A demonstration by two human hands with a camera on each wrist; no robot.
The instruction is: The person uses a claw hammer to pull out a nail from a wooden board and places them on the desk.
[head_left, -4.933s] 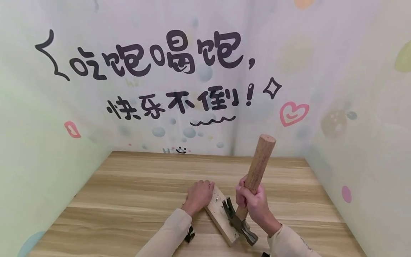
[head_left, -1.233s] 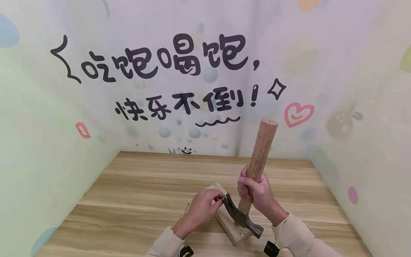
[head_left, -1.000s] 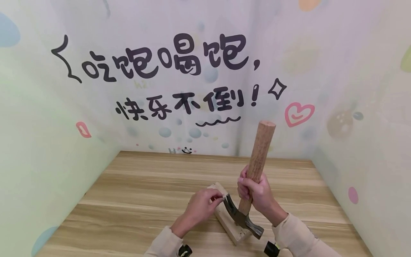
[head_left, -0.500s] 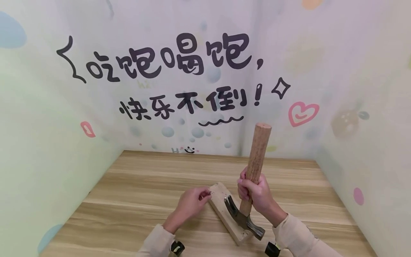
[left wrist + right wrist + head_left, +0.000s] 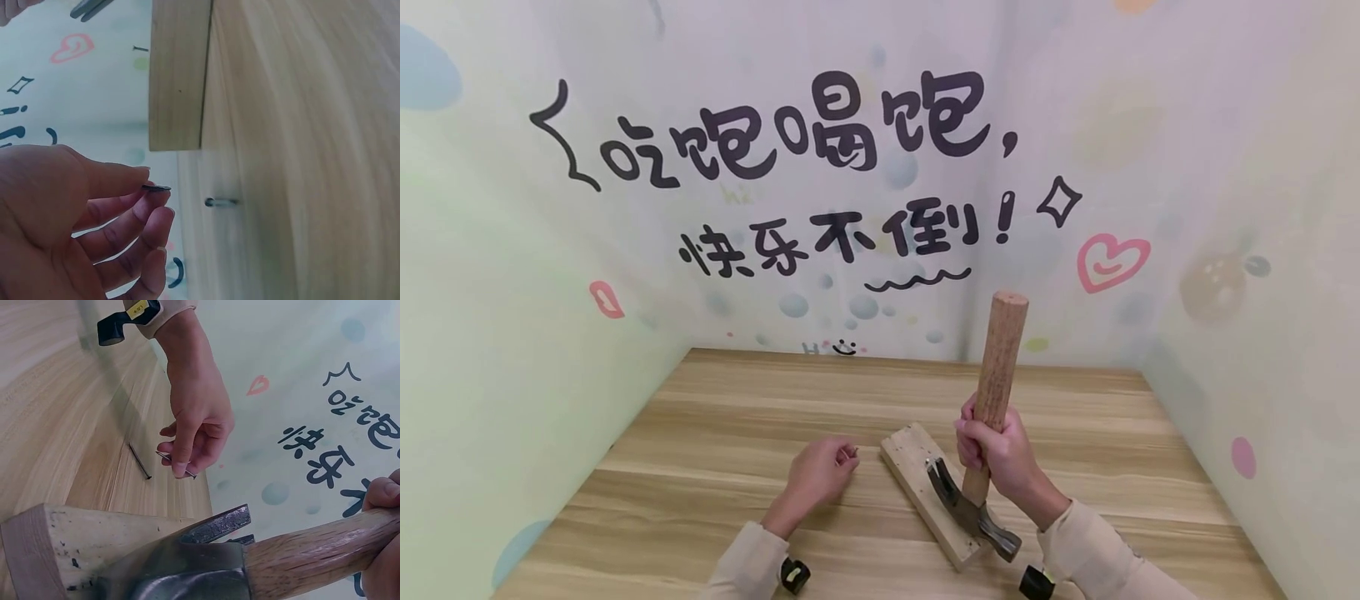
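My left hand [image 5: 820, 475] is to the left of the board, thumb and fingertips pinching a nail [image 5: 156, 187] above the table. My right hand [image 5: 1003, 454] grips a claw hammer [image 5: 1004, 358] by its wooden handle, low down near the head. The handle points up, and the steel head [image 5: 966, 510] hangs over the near part of the wooden board [image 5: 910, 450]. Small dark holes and marks dot the board. In the left wrist view another nail [image 5: 140, 48] sticks out of its upper face, near the claw.
A loose nail [image 5: 139, 461] lies on the wood-grain table [image 5: 722, 433] under the left hand. Behind and at both sides hang printed cloth walls [image 5: 760, 50]. Black wrist straps [image 5: 795, 575] are on both arms.
My left hand first lay on the board's far end, then reached beside the hammer claw, and has since drawn left off the board with a nail. The right hand still holds the hammer.
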